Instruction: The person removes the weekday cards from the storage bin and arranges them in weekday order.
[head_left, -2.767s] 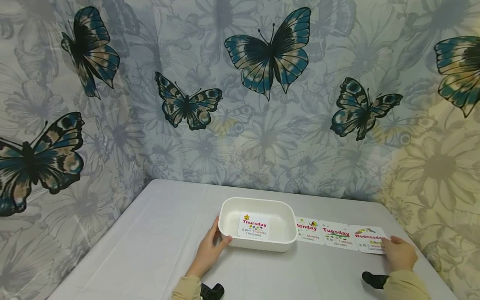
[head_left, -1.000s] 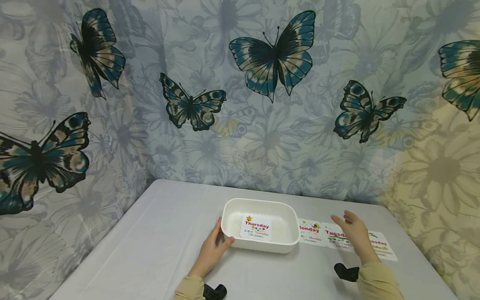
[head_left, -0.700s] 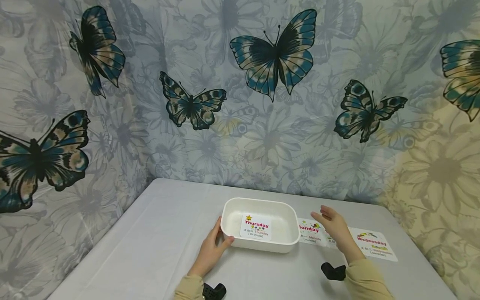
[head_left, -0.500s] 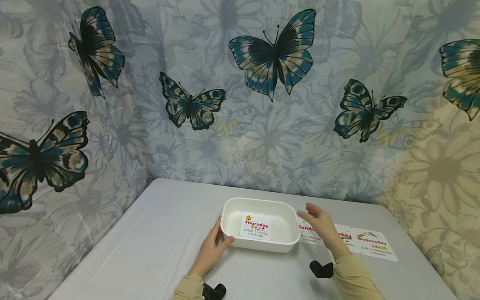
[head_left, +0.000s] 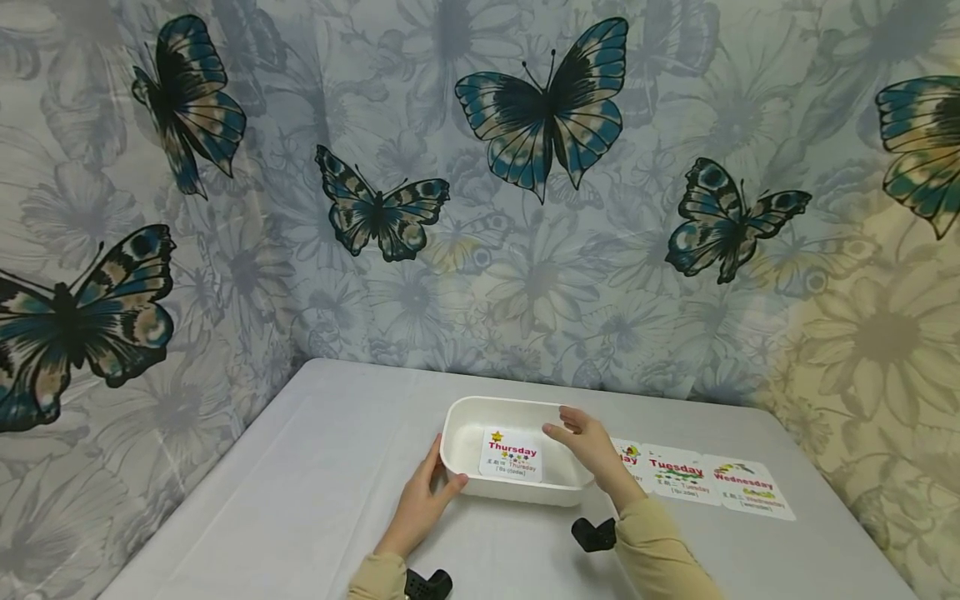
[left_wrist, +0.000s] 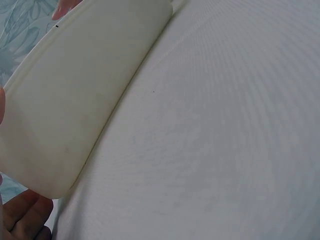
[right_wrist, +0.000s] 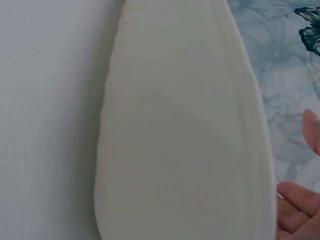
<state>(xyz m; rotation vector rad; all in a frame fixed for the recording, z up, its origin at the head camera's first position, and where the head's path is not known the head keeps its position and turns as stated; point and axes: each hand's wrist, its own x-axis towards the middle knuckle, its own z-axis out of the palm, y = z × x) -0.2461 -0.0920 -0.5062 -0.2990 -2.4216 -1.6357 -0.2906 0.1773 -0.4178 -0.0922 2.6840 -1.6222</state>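
A white plastic tray (head_left: 517, 493) stands on the table, with a printed "Thursday" card (head_left: 512, 457) lying inside it. My left hand (head_left: 420, 502) holds the tray's left end, thumb at the front rim and fingers along the side; some of those fingers (left_wrist: 31, 216) show by the tray's corner in the left wrist view. Over the tray's right end hovers my right hand (head_left: 588, 452), fingers relaxed and nothing in them. Right of the tray lie a partly hidden "Monday" card (head_left: 630, 452), a "Tuesday" card (head_left: 678, 477) and a "Wednesday" card (head_left: 752, 490) in a row.
A white cloth covers the table (head_left: 315, 483). Behind it hangs a curtain (head_left: 525, 333) printed with flowers and butterflies. A black wrist mount (head_left: 594, 534) sits below my right hand, another black mount (head_left: 429, 585) below my left.
My right hand has let go of the "Wednesday" card's right edge and swept left over the other cards to the tray. My left hand and the tray have stayed put.
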